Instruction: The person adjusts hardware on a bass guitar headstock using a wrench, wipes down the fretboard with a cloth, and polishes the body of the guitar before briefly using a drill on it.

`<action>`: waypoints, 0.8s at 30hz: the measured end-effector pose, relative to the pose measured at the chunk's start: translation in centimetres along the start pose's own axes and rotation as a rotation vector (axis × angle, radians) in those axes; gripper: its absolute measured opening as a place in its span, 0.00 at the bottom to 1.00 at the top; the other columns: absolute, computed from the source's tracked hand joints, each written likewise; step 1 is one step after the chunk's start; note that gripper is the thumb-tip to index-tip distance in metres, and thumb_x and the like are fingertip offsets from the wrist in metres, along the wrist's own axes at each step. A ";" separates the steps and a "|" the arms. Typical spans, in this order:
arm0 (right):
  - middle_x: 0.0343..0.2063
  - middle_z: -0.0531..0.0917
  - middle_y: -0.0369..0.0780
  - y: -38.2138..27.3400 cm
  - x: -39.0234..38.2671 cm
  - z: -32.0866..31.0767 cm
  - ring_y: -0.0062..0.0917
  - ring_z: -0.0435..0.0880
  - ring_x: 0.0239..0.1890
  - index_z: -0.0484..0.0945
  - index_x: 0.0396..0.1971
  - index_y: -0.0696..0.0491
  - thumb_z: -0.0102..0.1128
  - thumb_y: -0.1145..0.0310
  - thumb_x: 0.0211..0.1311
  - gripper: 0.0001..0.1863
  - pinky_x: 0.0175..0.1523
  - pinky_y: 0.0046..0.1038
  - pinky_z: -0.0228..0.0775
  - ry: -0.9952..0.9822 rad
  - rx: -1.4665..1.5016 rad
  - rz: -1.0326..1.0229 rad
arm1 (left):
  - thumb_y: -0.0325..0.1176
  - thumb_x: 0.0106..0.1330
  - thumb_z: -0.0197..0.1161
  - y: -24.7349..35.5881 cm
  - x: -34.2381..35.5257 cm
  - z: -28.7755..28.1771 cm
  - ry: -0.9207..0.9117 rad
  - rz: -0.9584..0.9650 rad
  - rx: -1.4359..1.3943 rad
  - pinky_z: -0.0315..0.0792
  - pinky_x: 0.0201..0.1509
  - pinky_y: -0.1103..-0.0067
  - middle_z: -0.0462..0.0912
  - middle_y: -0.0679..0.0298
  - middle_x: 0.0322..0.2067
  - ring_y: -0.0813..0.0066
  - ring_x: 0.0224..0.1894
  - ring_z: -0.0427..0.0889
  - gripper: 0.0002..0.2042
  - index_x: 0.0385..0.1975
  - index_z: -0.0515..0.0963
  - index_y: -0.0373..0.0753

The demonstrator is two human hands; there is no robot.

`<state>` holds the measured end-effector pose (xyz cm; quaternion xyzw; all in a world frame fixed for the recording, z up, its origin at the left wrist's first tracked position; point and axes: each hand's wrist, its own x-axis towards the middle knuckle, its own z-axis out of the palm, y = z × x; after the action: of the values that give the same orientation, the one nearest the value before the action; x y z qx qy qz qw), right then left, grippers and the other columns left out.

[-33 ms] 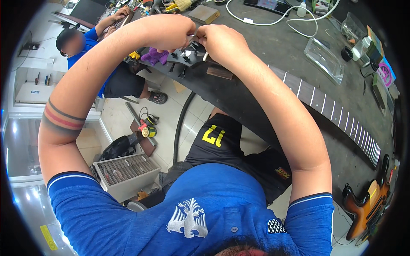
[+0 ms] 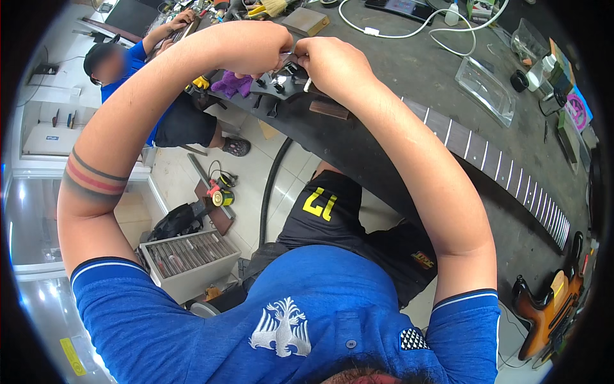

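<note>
At the top centre, my left hand (image 2: pixel 262 51) and my right hand (image 2: pixel 332 67) meet with curled fingers round something small and shiny, too small to make out. Beneath them lies the black headstock (image 2: pixel 295 87) of a guitar neck, with small dark tuning pegs (image 2: pixel 279 88) along it. Its fretted fingerboard (image 2: pixel 486 153) runs down to the lower right under my right forearm. A small brown wood block (image 2: pixel 329 110) sits just below my right hand. A purple cloth (image 2: pixel 231 84) lies left of the headstock.
A co-worker (image 2: pixel 119 70) works at the upper left. On the bench (image 2: pixel 396 64) are a white cable (image 2: pixel 352 25), plastic tray (image 2: pixel 486 93) and several containers. A sunburst guitar body (image 2: pixel 537 307) stands at lower right. On the floor are a slotted box (image 2: pixel 166 269) and black hose (image 2: pixel 275 185).
</note>
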<state>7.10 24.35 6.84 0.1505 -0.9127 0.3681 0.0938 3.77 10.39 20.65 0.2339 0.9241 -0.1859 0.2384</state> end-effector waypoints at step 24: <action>0.46 0.94 0.42 -0.3 0.0 -0.1 0.42 0.93 0.51 0.91 0.56 0.43 0.61 0.59 0.80 0.14 0.56 0.46 0.85 -0.064 -0.030 0.030 | 0.31 0.77 0.61 0.6 0.3 -0.6 -0.126 -0.060 -0.031 0.83 0.33 0.69 0.94 0.58 0.34 0.67 0.26 0.91 0.16 0.61 0.83 0.39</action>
<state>7.17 24.25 7.12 0.1471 -0.9228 0.3508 0.0611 3.68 11.24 20.86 0.1904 0.9166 -0.1928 0.2940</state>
